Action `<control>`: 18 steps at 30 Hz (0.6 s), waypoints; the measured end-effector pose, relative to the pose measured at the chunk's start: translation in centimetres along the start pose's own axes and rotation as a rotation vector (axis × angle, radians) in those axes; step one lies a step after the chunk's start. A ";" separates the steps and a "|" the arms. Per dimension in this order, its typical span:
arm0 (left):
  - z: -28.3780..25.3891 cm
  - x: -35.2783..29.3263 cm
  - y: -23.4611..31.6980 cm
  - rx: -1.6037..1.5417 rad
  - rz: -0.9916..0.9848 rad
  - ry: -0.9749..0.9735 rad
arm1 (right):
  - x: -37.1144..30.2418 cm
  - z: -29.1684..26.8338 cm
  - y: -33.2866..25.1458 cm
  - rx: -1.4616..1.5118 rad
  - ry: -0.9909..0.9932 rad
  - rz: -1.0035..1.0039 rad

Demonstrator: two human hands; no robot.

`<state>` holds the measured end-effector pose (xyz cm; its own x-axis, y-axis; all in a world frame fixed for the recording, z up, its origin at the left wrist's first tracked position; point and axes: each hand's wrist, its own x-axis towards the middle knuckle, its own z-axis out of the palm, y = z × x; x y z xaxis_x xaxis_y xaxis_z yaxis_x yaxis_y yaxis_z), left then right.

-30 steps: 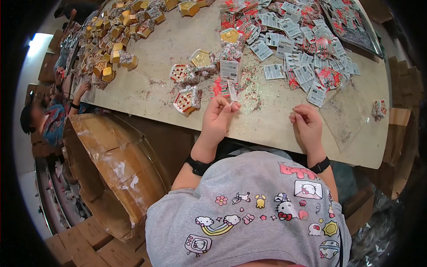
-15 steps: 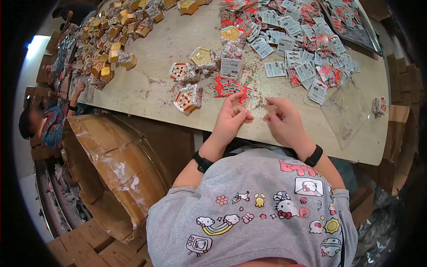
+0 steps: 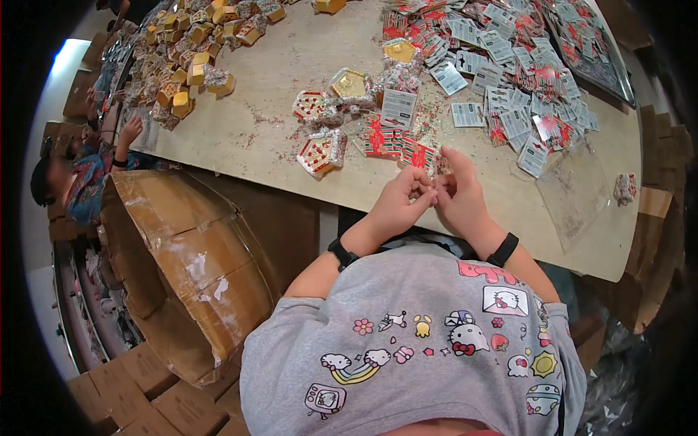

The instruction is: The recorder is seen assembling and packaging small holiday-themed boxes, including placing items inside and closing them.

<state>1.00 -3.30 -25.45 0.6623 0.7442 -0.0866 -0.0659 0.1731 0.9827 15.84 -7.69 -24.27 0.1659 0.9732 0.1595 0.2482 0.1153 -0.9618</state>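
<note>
Grip of your left hand [image 3: 407, 199] looked narrow, contents unclear; right hand [image 3: 463, 195] untellable. Slip risked drop past tabletop's [image 3: 502, 205] near edge.

Cannot make out anything between left hand [image 3: 401, 203] and right hand [image 3: 465, 203], nor see whole the edge-cropped far right tray [image 3: 627, 94].

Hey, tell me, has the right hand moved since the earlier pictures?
Yes. Judged against the clear plastic piece on the table, the right hand has moved left, away from it and in close to the left hand.
</note>
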 end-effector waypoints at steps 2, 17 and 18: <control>-0.1 0.0 -0.4 0.015 0.015 -0.009 | -0.2 -0.2 0.0 -0.031 -0.005 -0.039; 0.1 -1.3 3.8 0.924 0.082 0.146 | -1.2 0.2 1.4 -0.160 -0.029 -0.172; 0.1 -1.4 3.9 0.972 0.084 0.155 | -1.3 0.2 1.5 -0.141 -0.034 -0.160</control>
<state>-0.11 -3.69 -21.53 0.5739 0.8181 0.0371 0.5795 -0.4377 0.6875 15.80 -8.71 -25.93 0.0820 0.9511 0.2978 0.4006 0.2422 -0.8837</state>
